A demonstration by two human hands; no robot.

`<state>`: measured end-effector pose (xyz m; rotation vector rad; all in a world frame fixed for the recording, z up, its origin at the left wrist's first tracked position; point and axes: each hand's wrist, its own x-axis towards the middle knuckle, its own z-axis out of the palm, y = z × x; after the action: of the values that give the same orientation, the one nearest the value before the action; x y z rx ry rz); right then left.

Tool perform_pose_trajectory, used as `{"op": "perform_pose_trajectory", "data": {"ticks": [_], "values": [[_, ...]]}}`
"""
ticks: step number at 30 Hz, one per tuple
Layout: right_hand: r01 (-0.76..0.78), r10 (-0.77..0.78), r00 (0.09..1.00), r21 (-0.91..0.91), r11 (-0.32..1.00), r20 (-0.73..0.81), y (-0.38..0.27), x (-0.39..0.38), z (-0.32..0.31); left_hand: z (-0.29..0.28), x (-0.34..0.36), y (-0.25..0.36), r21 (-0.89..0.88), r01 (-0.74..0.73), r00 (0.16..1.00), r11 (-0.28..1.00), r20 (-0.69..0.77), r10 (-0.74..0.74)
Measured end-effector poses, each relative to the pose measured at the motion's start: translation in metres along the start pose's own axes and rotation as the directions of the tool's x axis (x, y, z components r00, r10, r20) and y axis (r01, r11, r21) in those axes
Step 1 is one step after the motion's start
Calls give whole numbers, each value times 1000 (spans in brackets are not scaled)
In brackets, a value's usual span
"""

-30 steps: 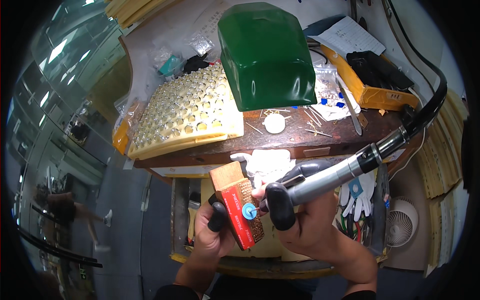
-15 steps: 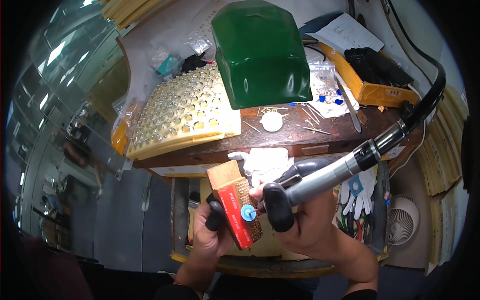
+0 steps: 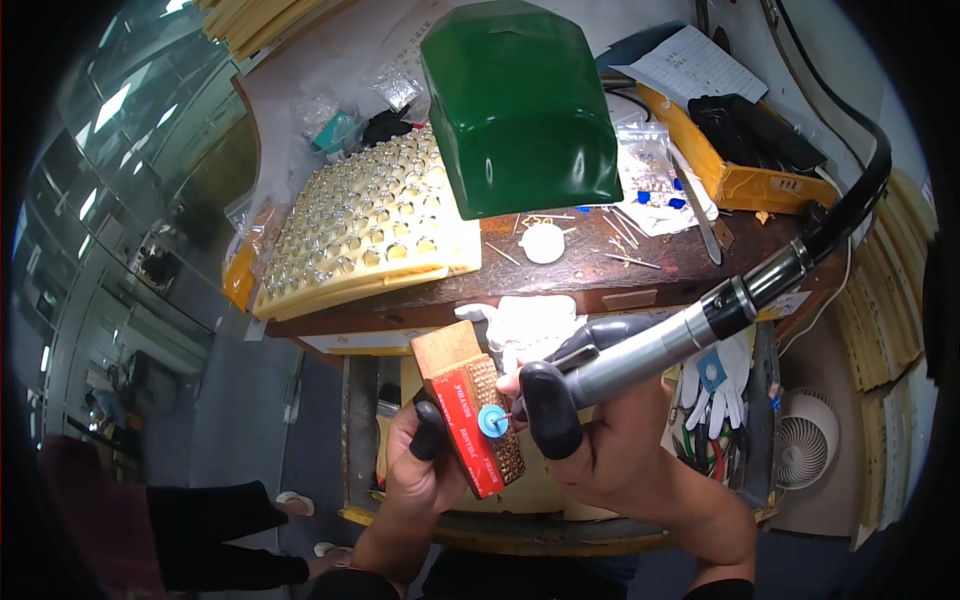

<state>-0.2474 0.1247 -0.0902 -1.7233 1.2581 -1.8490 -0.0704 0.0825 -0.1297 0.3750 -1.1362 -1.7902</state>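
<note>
The dark wooden table (image 3: pixel 465 300) spans the middle, its open drawer (image 3: pixel 460 530) below the hands. Over it hangs a green hood (image 3: pixel 520 120), with a cream tray (image 3: pixel 430 265) of shiny round pieces to its left. A grey rotary handpiece (image 3: pixel 645 350) slants in from the right on a black cable (image 3: pixel 855 215). The right hand (image 3: pixel 620 440) is closed around its front end (black covers sheathe some fingers). The left hand (image 3: pixel 425 470) clasps a wooden block (image 3: pixel 447 350) above the drawer, a black-covered thumb against its side. Along the block run a red printed band (image 3: pixel 467 430) and a studded brown strip (image 3: pixel 485 378). Smallest, a light-blue disc (image 3: pixel 491 421) at the handpiece's tip overlaps both; whether it touches them I cannot tell.
</note>
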Motion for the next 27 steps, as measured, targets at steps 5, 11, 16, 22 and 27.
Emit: {"op": "perform_pose_trajectory", "data": {"ticks": [5, 11, 16, 22, 27], "values": [[23, -23, 1000, -3, 1000, -1, 4, 0, 0, -2, 0, -1, -6, -3, 1000, 1000, 4, 3], [41, -40, 999, -42, 998, 10, 2, 1, -1, -2, 0, 0, -1, -10, 1000, 1000, 18, 10], [64, -64, 998, -17, 998, -18, 3, 1, 0, -7, 1, 0, -137, 31, 999, 990, 15, -30], [47, -46, 998, 11, 999, -33, 2, 2, 2, -3, 3, 1, -132, 32, 999, 991, 23, -29], [72, -72, 997, -70, 995, 10, 0, 2, -1, -2, 1, 0, -6, 1, 1000, 1000, 23, 0]]}}
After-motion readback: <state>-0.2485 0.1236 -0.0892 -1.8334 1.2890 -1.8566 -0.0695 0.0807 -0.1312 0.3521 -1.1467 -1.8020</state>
